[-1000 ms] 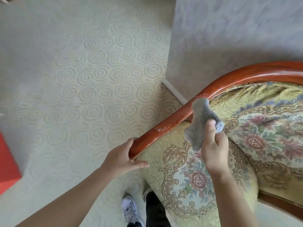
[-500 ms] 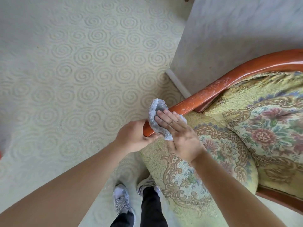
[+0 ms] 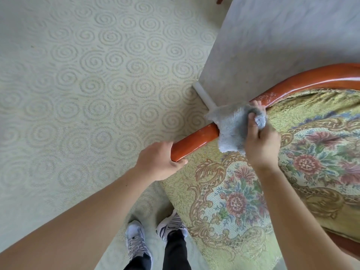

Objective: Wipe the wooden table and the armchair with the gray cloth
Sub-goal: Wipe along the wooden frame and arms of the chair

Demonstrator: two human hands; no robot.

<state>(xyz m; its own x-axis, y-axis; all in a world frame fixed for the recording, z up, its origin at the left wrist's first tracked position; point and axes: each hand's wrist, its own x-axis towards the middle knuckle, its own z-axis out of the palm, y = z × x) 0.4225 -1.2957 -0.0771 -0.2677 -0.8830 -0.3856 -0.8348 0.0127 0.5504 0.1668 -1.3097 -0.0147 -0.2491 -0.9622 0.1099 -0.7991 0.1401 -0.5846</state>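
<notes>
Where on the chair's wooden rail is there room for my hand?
The rail is bare between the left hand gripping its end and the gray cloth held by the right hand. Past the cloth, the curve by the wall is also bare.

The floor is covered by a pale carpet [image 3: 81,90] (patterned with raised spirals). On it the armchair [image 3: 196,140] is stood, close beside a wall [image 3: 272,45], and two sneakers [image 3: 136,240] are planted just beside the chair.
</notes>
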